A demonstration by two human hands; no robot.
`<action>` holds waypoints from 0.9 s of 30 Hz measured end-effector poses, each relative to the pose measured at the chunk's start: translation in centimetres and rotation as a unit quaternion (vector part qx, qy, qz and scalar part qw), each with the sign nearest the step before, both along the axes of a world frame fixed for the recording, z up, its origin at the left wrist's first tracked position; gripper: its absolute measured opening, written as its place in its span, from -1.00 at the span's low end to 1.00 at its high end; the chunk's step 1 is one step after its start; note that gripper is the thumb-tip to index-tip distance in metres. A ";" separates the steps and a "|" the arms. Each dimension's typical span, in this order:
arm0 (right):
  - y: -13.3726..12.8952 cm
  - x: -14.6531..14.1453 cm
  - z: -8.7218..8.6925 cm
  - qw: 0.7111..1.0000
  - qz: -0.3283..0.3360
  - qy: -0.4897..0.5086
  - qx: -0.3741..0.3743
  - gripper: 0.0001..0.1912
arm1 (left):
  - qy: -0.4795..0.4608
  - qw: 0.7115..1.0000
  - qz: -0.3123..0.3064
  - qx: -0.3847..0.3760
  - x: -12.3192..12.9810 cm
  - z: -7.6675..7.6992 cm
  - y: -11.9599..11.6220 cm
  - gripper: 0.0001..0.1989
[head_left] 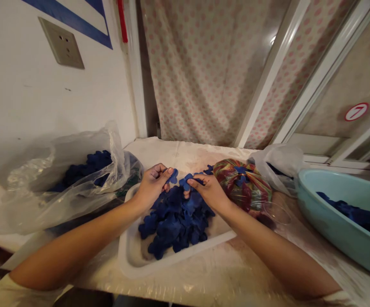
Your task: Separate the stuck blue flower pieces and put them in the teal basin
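Observation:
My left hand (157,181) pinches a small blue fabric flower (173,176) between thumb and fingers. Just to its right, my right hand (205,189) grips another blue flower piece (186,182) by its edge. The two pieces are close together in the air, with a narrow gap between them. Below both hands, a heap of dark blue petal pieces (172,221) lies in a white tray (146,270). Some of the heap is hidden behind my hands.
A clear plastic bag (114,157) with blue pieces lies left of the tray. On the right are a round multicoloured plastic-wrapped bundle (252,183), a clear round lid-like piece (277,213), another plastic bag (284,164) and a light blue basin (335,221) holding blue pieces. A curtain (200,76) hangs behind.

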State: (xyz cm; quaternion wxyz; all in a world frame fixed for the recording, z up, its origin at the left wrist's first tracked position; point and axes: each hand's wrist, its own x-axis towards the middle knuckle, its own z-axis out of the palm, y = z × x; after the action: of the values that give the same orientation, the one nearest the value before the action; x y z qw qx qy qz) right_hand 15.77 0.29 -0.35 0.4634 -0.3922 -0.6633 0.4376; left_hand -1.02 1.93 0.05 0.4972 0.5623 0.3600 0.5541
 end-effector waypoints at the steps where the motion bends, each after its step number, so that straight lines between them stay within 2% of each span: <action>1: 0.1 0.1 -0.1 1.000 -0.010 -0.005 -0.006 -0.58 | -0.005 1.000 0.002 -0.001 0.0 -0.1 0.1 -0.61; 4: 0.0 0.3 -0.2 0.998 -0.036 -0.056 0.020 -0.53 | 0.033 0.999 -0.004 -0.004 -0.1 -0.3 0.2 -0.58; 10: -0.9 -0.1 0.2 0.976 -0.069 -0.159 0.131 -0.49 | 0.102 0.994 -0.026 -0.005 -0.3 -0.8 0.5 -0.56; 16: 0.4 0.0 0.3 0.929 -0.065 -0.299 0.210 -0.67 | 0.105 0.978 -0.115 -0.136 -0.1 -1.1 1.1 -0.67; 20: 1.0 0.4 0.1 0.874 -0.091 -0.421 0.226 -0.56 | 0.117 0.954 -0.146 -0.236 -0.1 -1.0 1.8 -0.75; 22: 0.9 0.6 0.2 0.831 -0.111 -0.493 0.232 -0.47 | 0.128 0.939 -0.155 -0.279 -0.3 -0.8 2.2 -0.64; 24: 0.8 0.6 0.6 0.795 -0.095 -0.552 0.232 -0.42 | 0.139 0.928 -0.157 -0.307 -0.4 -0.2 2.4 -0.42; 27: 0.6 0.9 1.2 0.777 -0.039 -0.582 0.235 -0.29 | 0.141 0.925 -0.160 -0.316 -0.6 1.3 2.3 -0.17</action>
State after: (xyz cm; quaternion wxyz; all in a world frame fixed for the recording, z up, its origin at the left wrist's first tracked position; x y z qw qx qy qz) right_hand 16.72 0.85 0.86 0.0833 -0.4762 -0.8732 -0.0622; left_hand -1.65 4.26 1.36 0.6753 0.4982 0.4880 0.2400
